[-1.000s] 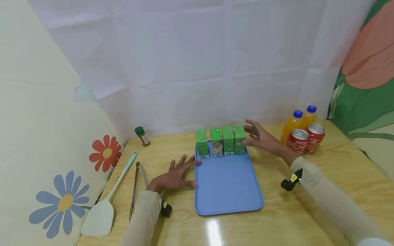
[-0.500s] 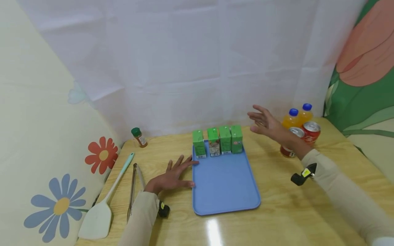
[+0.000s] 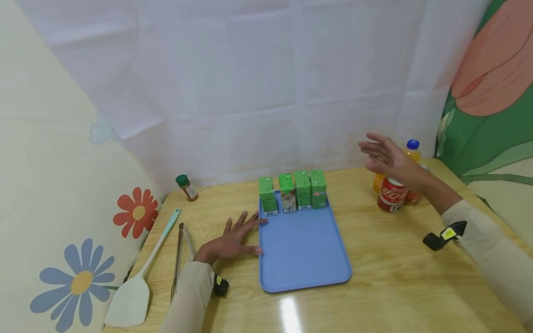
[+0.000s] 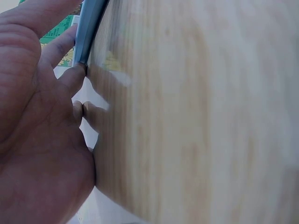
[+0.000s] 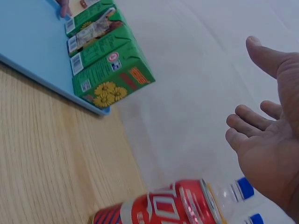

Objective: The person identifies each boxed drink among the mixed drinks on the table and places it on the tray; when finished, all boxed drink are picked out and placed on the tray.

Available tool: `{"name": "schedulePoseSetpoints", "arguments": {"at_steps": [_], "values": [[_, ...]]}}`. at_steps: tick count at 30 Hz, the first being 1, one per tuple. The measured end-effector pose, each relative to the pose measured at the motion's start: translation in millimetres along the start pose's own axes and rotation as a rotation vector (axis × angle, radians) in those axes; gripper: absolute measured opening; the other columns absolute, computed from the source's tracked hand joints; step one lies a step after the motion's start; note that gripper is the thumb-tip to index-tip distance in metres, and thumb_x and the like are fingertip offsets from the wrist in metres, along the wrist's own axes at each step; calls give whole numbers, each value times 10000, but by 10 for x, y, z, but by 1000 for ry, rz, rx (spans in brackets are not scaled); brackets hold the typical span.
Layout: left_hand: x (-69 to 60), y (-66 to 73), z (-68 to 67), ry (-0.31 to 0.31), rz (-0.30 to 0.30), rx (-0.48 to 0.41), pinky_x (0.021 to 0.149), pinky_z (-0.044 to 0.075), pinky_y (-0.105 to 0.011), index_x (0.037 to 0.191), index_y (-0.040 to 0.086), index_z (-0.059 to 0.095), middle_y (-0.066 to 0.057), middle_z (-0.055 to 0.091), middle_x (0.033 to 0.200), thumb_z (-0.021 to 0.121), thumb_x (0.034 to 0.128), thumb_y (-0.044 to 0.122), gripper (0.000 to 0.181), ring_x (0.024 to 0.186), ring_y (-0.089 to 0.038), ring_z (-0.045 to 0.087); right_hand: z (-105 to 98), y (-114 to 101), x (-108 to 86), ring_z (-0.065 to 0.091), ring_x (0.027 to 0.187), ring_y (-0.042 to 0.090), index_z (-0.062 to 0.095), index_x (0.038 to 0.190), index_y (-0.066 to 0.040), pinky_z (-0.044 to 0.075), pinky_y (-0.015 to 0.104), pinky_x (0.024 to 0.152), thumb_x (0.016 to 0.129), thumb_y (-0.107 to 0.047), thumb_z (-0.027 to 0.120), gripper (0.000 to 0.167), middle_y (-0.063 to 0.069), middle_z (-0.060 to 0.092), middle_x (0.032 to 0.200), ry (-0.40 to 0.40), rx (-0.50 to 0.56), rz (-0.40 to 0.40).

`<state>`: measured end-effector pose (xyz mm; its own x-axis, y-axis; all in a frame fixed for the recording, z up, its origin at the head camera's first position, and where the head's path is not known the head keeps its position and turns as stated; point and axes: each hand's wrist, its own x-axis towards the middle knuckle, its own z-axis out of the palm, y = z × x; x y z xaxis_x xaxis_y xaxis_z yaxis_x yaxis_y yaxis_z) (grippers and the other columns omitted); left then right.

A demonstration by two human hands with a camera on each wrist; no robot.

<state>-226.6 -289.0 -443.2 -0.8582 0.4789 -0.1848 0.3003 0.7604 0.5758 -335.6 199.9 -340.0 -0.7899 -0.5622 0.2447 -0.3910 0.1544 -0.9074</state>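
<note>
My left hand (image 3: 228,241) lies with spread fingers at the left rim of the blue tray (image 3: 304,249), thumb and fingertips touching the edge. Several green drink cartons (image 3: 303,190) stand in a row along the tray's far end, with a small gap after the leftmost one. My right hand (image 3: 393,159) is in the air with nothing in it, fingers loosely extended. Just below and behind it are red soda cans (image 3: 392,195) and orange drink bottles (image 3: 413,150), partly hidden by the hand. In the right wrist view one soda can (image 5: 163,205) shows below the open palm.
On the left of the wooden table (image 3: 387,268) lie a white spatula with a mint handle (image 3: 131,298) and metal tongs (image 3: 178,259), partly behind my left sleeve. A small green-capped spice jar (image 3: 186,187) stands at the back left. A white cloth (image 3: 233,92) hangs behind.
My right hand has left the rightmost carton, risen and moved right to the cans and bottles. My left hand has stayed at the tray edge.
</note>
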Motion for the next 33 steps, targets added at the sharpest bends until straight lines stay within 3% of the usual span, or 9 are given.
{"name": "schedulePoseSetpoints", "arguments": {"at_steps": [5,12,18,23,33], "values": [[-8,1,-14,-3,3,-3,1128,-214,-602,1594,330,265,-14,15,1688,686,912,535,827,1514,-319,-163,-152,32,-153,273,1483,283,184,1596,-312,431,160,1008,1056,-129,506,655,92,278,1627,16,-42,2],[-18,-6,-34,9,10,-6,1125,-213,-610,1593,328,270,-15,22,1689,690,916,518,819,1513,-333,-161,-288,94,-355,340,1450,223,213,1590,-326,419,127,982,1055,-161,518,637,34,355,1592,60,-161,40],[-24,28,-32,2,6,-16,1126,-216,-604,1597,311,267,-17,19,1688,695,915,508,828,1514,-329,-162,-381,182,-535,369,1430,193,261,1586,-160,421,125,992,1047,-85,522,604,116,369,1580,75,-154,27],[-14,16,-8,3,11,-14,1123,-212,-617,1594,304,277,-28,26,1689,696,914,511,825,1513,-341,-158,-472,239,-671,418,1381,150,296,1570,-110,417,106,972,1043,-62,522,576,113,402,1555,126,-167,24],[-2,-36,3,16,22,-13,1120,-210,-625,1591,312,284,-32,28,1689,693,913,516,817,1512,-346,-158,-667,316,-784,380,1398,178,300,1575,-146,416,88,942,1051,-105,524,571,91,371,1567,180,-208,91]]}}
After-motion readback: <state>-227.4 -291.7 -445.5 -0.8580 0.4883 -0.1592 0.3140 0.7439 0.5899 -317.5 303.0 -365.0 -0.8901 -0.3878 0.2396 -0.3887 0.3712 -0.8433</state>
